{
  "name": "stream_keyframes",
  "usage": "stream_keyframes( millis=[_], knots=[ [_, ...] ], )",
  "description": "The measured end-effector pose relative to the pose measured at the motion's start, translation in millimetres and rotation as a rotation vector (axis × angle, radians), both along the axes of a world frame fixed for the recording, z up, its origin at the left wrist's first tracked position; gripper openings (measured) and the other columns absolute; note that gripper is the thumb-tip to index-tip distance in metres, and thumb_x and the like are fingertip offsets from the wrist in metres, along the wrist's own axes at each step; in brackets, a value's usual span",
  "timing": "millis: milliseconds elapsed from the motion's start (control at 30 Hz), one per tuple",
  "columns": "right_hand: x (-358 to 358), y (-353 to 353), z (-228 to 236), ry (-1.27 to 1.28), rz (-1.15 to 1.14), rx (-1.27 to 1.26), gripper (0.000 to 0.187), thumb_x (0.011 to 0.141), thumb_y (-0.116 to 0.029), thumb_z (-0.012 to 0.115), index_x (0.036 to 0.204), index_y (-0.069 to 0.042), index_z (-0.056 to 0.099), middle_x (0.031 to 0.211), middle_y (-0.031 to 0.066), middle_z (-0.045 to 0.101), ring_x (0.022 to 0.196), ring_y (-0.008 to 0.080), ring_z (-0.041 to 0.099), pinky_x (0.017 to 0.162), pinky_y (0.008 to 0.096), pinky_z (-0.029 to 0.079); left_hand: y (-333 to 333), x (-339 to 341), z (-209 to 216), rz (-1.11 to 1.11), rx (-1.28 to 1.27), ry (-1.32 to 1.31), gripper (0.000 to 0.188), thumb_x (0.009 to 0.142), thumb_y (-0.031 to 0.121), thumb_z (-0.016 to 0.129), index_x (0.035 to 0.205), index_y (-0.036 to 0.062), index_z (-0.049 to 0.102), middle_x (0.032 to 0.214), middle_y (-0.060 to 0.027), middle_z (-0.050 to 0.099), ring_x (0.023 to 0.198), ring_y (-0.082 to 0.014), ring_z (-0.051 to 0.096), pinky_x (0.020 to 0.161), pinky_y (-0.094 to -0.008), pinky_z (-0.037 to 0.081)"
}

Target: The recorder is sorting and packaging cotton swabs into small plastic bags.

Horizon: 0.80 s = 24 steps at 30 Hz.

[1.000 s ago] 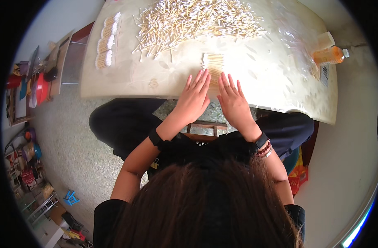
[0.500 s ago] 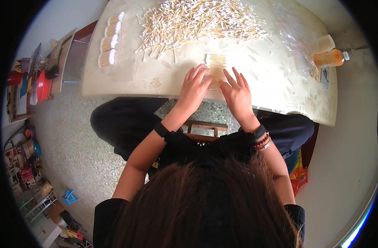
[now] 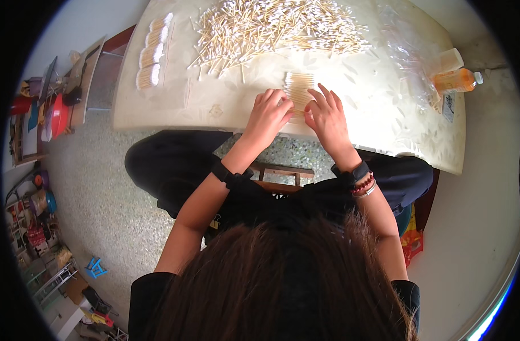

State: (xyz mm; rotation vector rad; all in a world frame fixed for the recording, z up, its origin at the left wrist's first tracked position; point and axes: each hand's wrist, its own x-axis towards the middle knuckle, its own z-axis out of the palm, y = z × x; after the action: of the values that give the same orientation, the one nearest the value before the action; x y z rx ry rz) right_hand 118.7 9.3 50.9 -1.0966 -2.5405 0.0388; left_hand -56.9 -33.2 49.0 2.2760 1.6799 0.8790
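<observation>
A row of cotton swabs [image 3: 300,85] lies side by side near the table's front edge, running away from me between my hands. At its near end, my left hand [image 3: 267,115] has its fingers curled in, thumb and fingertips pinching the left ends of the swabs there. Opposite it, my right hand [image 3: 329,118] pinches the right ends between thumb and index finger, its other fingers raised and spread. How many swabs sit in the pinch is too small to tell. Beyond the row spreads a big loose heap of cotton swabs [image 3: 271,28].
Several neat bundles of swabs [image 3: 150,54] line the table's left side. To the right are crumpled clear plastic bags [image 3: 405,57], an orange drink bottle [image 3: 458,80] and a pale cup [image 3: 448,59]. A blue stool [image 3: 95,267] stands on the floor at left.
My left fingers have curled in from a straighter pose. My right thumb and index finger have closed together. Both hands now pinch the near end of the row, where they were spread over it.
</observation>
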Motion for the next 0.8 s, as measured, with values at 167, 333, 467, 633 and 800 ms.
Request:
stream_keyframes(
  millis=[167,333,467,633,800],
  knots=[
    [-1,1,1,0.037,0.018,0.026,0.01,0.078,-0.011,0.063,0.086,-0.008,0.059,0.115,0.0063,0.056,0.123,0.0251,0.044,0.101,0.0409,0.034,3,-1,3,-0.007,0.009,0.01,0.013,0.075,0.009,0.069,0.084,0.0075,0.06,0.094,-0.0041,0.054,0.094,-0.0244,0.051,0.08,-0.038,0.04],
    [-2,2,5,0.117,-0.031,-0.01,0.009,0.077,-0.011,0.063,0.086,-0.008,0.06,0.111,0.0057,0.057,0.119,0.023,0.046,0.099,0.0393,0.036,11,-1,10,0.002,0.071,0.039,0.014,0.075,0.009,0.068,0.085,0.0077,0.059,0.094,-0.0033,0.055,0.092,-0.0242,0.052,0.078,-0.0374,0.039],
    [-3,2,-3,0.118,-0.061,-0.01,0.011,0.076,-0.011,0.065,0.086,-0.008,0.061,0.111,0.0062,0.057,0.116,0.024,0.048,0.096,0.0387,0.038,16,0,0,-0.008,0.041,0.059,0.014,0.075,0.009,0.068,0.086,0.0077,0.059,0.094,-0.0032,0.055,0.092,-0.024,0.052,0.078,-0.0377,0.039],
    [0,-3,2,0.167,-0.074,-0.021,0.016,0.077,-0.011,0.065,0.092,-0.006,0.061,0.113,0.008,0.057,0.116,0.0259,0.048,0.095,0.04,0.038,10,1,-6,0.041,0.041,0.059,0.016,0.075,0.009,0.068,0.089,0.0076,0.06,0.098,-0.0045,0.055,0.094,-0.0242,0.052,0.08,-0.038,0.04],
    [5,-19,3,0.002,-0.041,-0.054,0.045,0.085,-0.022,0.061,0.124,-0.003,0.051,0.133,0.0129,0.047,0.13,0.0296,0.037,0.107,0.0457,0.028,-10,12,1,0.057,-0.009,0.154,0.038,0.082,0.015,0.062,0.117,0.0025,0.053,0.126,-0.0131,0.047,0.12,-0.0296,0.043,0.099,-0.0442,0.033]
  ],
)
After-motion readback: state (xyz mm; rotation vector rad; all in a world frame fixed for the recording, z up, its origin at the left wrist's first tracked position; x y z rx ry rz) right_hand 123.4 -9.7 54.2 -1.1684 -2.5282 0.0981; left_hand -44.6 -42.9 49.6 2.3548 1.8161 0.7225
